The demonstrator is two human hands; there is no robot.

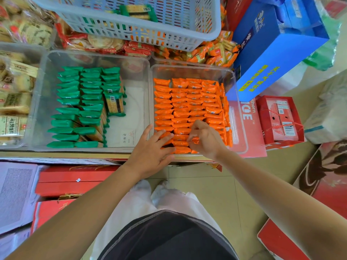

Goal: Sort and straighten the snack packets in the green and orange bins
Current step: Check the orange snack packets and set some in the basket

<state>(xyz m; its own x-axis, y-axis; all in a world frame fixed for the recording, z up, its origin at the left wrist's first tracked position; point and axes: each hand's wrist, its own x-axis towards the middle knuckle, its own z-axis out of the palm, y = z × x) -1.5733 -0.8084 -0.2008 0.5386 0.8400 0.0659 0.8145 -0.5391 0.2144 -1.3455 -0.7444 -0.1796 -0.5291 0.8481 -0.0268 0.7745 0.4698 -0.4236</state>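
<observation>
Orange packets [189, 106] fill the right bin [191, 71] in tight rows; the left hand [150, 152] lies flat, fingers spread, on its near-left rows and the right hand [204, 139] pinches one packet [195, 141] in the near row. Green packets [82, 102] line the left bin [135, 91] beside it. A grey basket [131, 30] overhangs behind, a blue box [277, 51] crowds the right

The floor [212, 190] is pale beige tile, evenly lit. Red boxes [71, 182] are stacked low at the left, and a blue box [272, 59] leans at the upper right above a red carton [279, 119]. A grey basket [131, 30] sits at the top.
</observation>
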